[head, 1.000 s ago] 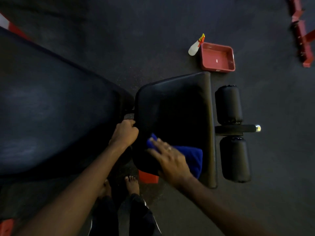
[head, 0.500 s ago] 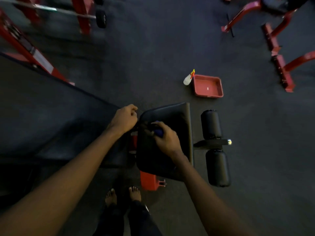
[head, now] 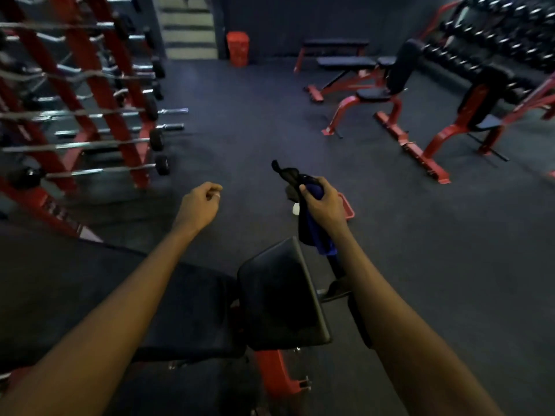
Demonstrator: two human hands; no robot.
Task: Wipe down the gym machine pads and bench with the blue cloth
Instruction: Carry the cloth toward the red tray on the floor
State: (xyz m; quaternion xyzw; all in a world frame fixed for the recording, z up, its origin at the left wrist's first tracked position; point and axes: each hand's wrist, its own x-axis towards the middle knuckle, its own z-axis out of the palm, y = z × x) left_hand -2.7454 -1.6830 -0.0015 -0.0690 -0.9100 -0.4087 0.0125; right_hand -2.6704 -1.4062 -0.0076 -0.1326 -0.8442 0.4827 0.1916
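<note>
My right hand is raised above the bench and grips the bunched blue cloth, which hangs down below the fist; a dark end sticks out above it. My left hand is lifted in the air with its fingers curled shut, holding nothing. Below the hands lies the black bench: its small seat pad in the middle and the long back pad to the left. My right forearm hides most of the roller pads beside the seat.
A red tray and a white spray bottle sit on the floor behind my right hand. A red barbell rack stands at the left. Red benches and a dumbbell rack fill the far right.
Both hands have lifted off the seat pad. My right hand bunched the cloth and raised it, and the view has tilted up from the bench toward the gym floor.
</note>
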